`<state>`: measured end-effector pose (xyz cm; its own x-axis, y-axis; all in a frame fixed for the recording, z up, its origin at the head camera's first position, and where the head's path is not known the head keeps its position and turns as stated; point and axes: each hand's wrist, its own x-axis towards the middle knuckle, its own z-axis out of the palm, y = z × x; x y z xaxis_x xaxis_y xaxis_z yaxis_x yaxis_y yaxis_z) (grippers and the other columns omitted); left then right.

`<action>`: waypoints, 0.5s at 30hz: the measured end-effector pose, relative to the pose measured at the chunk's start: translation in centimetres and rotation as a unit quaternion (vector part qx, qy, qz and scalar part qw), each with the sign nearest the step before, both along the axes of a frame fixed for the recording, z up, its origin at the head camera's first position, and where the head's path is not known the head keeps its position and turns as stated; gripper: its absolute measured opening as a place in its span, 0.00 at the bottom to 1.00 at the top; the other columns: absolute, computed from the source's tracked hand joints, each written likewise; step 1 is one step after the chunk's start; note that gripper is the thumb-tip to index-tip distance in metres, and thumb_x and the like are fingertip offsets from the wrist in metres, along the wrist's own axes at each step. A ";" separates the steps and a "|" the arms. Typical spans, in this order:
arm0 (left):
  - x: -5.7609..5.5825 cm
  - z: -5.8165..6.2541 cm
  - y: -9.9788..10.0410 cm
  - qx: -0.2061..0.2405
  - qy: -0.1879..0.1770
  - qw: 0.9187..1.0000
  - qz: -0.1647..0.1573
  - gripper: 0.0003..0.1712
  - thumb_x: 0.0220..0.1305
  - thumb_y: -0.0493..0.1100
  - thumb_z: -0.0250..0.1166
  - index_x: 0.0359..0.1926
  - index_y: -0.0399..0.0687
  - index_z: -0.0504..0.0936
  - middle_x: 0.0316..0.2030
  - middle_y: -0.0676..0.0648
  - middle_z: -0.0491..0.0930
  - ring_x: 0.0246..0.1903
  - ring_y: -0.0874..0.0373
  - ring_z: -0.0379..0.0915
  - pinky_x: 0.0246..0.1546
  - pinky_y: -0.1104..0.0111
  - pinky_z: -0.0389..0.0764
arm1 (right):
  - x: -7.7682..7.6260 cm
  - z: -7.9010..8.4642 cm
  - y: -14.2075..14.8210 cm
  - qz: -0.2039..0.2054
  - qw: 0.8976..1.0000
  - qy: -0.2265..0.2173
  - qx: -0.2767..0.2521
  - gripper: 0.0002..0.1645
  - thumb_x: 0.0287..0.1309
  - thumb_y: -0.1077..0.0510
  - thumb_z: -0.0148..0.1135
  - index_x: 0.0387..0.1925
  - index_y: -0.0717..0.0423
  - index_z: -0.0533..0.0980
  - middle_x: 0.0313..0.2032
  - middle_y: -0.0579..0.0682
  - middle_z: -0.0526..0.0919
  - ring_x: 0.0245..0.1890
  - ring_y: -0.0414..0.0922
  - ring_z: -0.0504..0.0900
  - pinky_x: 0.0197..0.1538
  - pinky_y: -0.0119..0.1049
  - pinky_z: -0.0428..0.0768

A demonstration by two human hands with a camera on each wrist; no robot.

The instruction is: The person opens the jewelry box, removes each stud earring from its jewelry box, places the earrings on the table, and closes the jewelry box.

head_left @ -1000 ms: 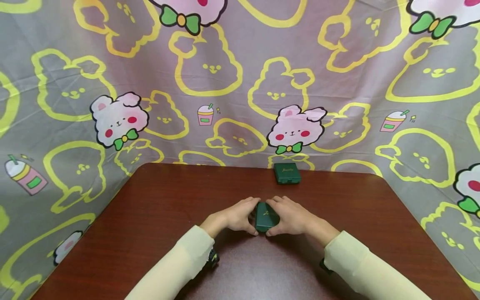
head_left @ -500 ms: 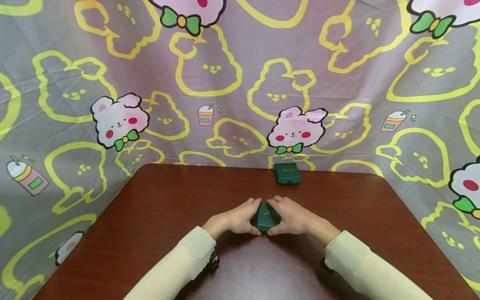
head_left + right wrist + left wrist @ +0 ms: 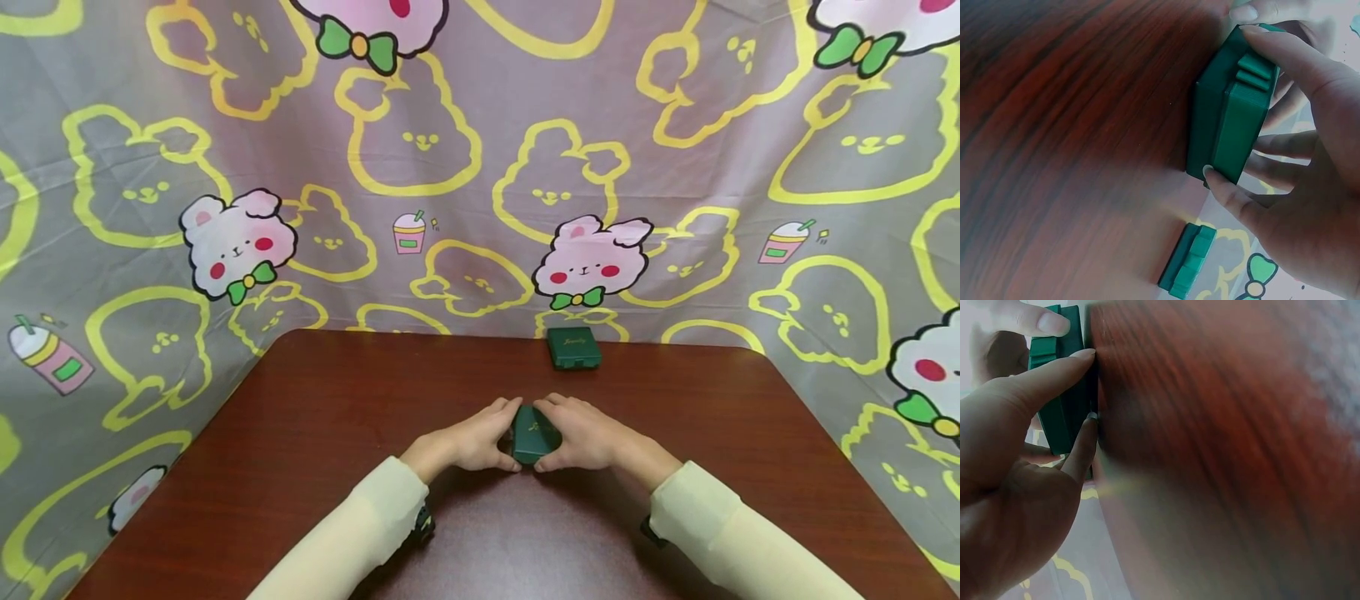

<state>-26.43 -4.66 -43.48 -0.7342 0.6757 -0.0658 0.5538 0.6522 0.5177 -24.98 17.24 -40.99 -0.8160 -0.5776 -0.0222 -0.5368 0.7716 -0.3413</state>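
Note:
Between my two hands, a dark green jewelry box (image 3: 531,437) with gold lettering on its lid sits on the brown table. My left hand (image 3: 483,437) grips its left side, thumb at the near edge. From the opposite side my right hand (image 3: 581,432) holds it the same way and covers part of the lettering. In the left wrist view, the left thumb and little finger press low on the box (image 3: 1057,425). The right wrist view shows the box (image 3: 1235,122) with its lid down and the right thumb at its front corner.
A second green jewelry box (image 3: 574,347), also closed, lies near the table's back edge, a little right of centre. A patterned cloth (image 3: 450,192) hangs behind and along both sides of the table (image 3: 322,417).

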 end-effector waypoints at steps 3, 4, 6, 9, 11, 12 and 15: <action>0.0 0.0 -0.1 0.001 0.000 1.000 0.000 0.60 0.59 0.48 0.78 0.79 0.36 0.49 0.66 0.41 0.64 0.63 0.54 0.65 0.66 0.65 0.68 | 0.0 -0.1 0.0 -0.001 1.000 0.000 0.001 0.55 0.46 0.41 0.81 0.69 0.64 0.68 0.61 0.57 0.75 0.54 0.54 0.77 0.57 0.53 0.76; 0.1 0.0 -0.1 0.001 0.000 1.000 0.000 0.60 0.59 0.48 0.78 0.79 0.36 0.49 0.66 0.41 0.64 0.63 0.54 0.65 0.66 0.65 0.68 | 0.0 -0.1 0.0 -0.002 1.000 0.000 0.001 0.55 0.46 0.41 0.81 0.69 0.64 0.68 0.61 0.57 0.75 0.54 0.54 0.77 0.57 0.53 0.76; 0.1 0.0 -0.2 0.001 0.001 1.000 0.000 0.60 0.58 0.48 0.78 0.79 0.36 0.49 0.65 0.42 0.64 0.62 0.55 0.66 0.66 0.65 0.68 | -0.1 -0.1 0.0 -0.003 1.000 -0.001 0.000 0.55 0.46 0.40 0.81 0.69 0.64 0.69 0.62 0.57 0.75 0.55 0.54 0.78 0.57 0.53 0.76; 0.1 0.0 -0.2 0.003 0.004 1.000 0.000 0.60 0.58 0.48 0.79 0.79 0.35 0.49 0.64 0.42 0.65 0.61 0.55 0.66 0.65 0.66 0.68 | -0.1 -0.2 0.1 -0.002 1.000 0.000 0.000 0.54 0.46 0.40 0.81 0.68 0.62 0.69 0.62 0.57 0.75 0.54 0.53 0.78 0.56 0.52 0.77; 0.1 0.0 -0.3 0.005 0.006 1.000 -0.001 0.60 0.57 0.48 0.79 0.79 0.35 0.50 0.64 0.42 0.65 0.60 0.56 0.67 0.65 0.66 0.68 | -0.1 -0.2 0.1 0.000 1.000 0.001 -0.001 0.54 0.46 0.40 0.81 0.68 0.61 0.70 0.62 0.56 0.76 0.53 0.52 0.78 0.55 0.51 0.77; 0.1 0.0 -0.3 0.006 0.008 1.000 -0.002 0.60 0.57 0.48 0.79 0.79 0.35 0.50 0.64 0.42 0.65 0.60 0.56 0.67 0.65 0.66 0.69 | -0.1 -0.2 0.1 0.002 1.000 0.001 -0.001 0.53 0.46 0.39 0.81 0.68 0.61 0.70 0.62 0.56 0.76 0.53 0.51 0.78 0.55 0.51 0.78; 0.1 0.0 -0.3 0.009 0.011 1.000 -0.005 0.60 0.57 0.48 0.79 0.78 0.35 0.51 0.63 0.42 0.66 0.59 0.56 0.67 0.64 0.67 0.69 | -0.1 0.0 0.1 0.008 1.000 0.000 -0.001 0.53 0.46 0.39 0.80 0.68 0.61 0.71 0.61 0.55 0.77 0.53 0.50 0.78 0.55 0.51 0.77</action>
